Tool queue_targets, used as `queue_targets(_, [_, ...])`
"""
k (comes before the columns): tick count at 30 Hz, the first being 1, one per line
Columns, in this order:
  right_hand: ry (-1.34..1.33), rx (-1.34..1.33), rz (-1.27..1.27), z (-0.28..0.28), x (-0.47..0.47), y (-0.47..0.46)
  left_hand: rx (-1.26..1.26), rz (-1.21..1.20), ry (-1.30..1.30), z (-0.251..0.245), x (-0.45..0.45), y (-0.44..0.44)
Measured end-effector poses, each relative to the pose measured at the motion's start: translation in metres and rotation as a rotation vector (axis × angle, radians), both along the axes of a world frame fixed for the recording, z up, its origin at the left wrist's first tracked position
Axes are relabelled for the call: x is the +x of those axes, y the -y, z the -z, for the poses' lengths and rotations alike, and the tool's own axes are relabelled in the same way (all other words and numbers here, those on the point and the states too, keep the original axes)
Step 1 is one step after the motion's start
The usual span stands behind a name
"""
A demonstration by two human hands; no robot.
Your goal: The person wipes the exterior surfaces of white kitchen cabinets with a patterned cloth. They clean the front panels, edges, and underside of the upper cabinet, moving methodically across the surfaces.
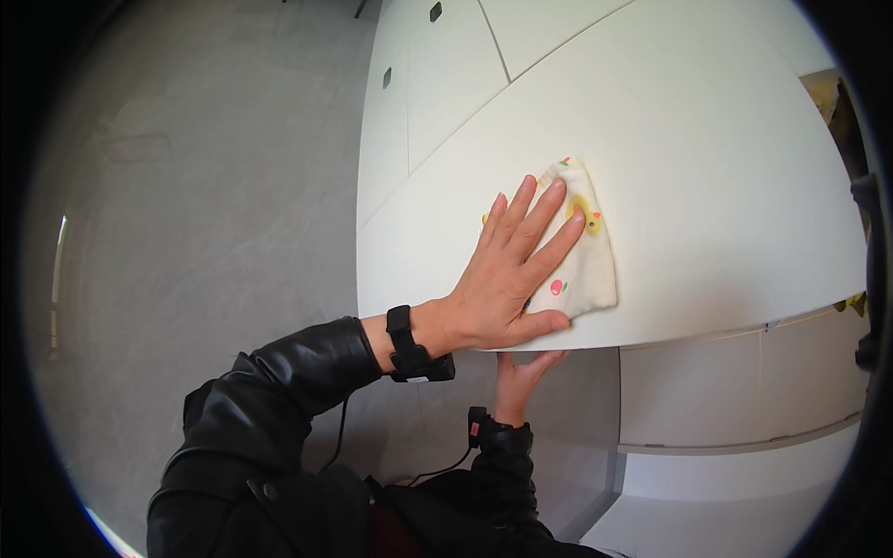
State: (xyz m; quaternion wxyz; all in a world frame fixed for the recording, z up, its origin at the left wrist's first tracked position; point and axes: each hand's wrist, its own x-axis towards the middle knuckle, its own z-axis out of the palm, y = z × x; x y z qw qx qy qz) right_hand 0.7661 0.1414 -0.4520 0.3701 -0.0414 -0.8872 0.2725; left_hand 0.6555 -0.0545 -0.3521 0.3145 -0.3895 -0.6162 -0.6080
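My left hand [506, 268] lies palm down with spread fingers on a folded white cloth [589, 272]. Yellow chicks and pink fruit are printed on the fabric. Beneath the cloth is a smooth white tabletop [698, 174], and both are close to its near edge. Below that edge is my right hand [520, 383], its fingers partly hidden by the tabletop, so its grip is unclear. A black strap with a small device [418, 356] circles my left wrist. Another small black device [477, 427] is at my right wrist.
White panels [453, 84] with small black fittings adjoin the tabletop at the upper left. Grey floor [209, 209] extends along the left. Thin cables [450, 467] run from the wrist devices. Pale panels [698, 390] stand at the lower right, and dark items [865, 272] crowd the right rim.
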Motion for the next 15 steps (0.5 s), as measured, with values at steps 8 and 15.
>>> queue_targets(8, [-0.014,0.031,-0.012,0.026,0.009,-0.024,-0.063,-0.103,0.241,0.055,-0.030,0.005])
queue_targets(15, [0.052,0.038,-0.017,0.023,0.005,-0.020,0.007,-0.128,1.152,0.169,-0.089,-0.006])
